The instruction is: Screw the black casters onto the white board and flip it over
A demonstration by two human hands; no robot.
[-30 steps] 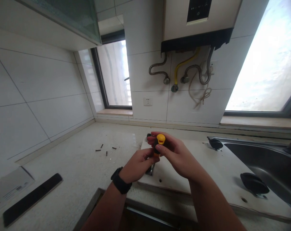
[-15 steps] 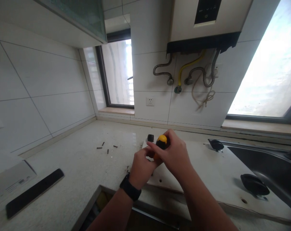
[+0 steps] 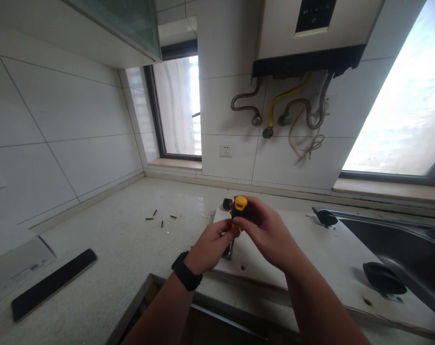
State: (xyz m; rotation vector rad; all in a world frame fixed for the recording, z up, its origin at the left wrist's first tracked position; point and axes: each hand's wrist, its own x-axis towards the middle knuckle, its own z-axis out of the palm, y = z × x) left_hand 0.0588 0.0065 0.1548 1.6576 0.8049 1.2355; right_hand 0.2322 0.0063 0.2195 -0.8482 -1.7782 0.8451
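My right hand point(image 3: 269, 232) is closed around a yellow-and-black tool handle point(image 3: 241, 203), which looks like a screwdriver seen end-on. The fingertips of my left hand point(image 3: 210, 247) are pinched at the handle's lower end, touching it beside my right thumb. Both hands are over the left end of a white panel point(image 3: 296, 254) lying on the counter. Just under my left fingers, a metal and dark hinge-like fitting point(image 3: 227, 251) shows in part on the panel. A small black piece point(image 3: 227, 204) is by the panel's far left corner. The tool's tip is hidden.
Several dark screws point(image 3: 162, 224) lie on the counter point(image 3: 124, 249). A black strip point(image 3: 55, 282) and a grey-white box point(image 3: 21, 266) are at left. Black cup-shaped fittings point(image 3: 384, 278) stick up from the panel near the sink point(image 3: 400, 239). An open gap point(image 3: 217, 326) is below my forearms.
The handle has tipped more upright, showing more of its yellow end. My left hand has shifted slightly left and down, uncovering the fitting below. My right hand's fingers have rearranged around the handle.
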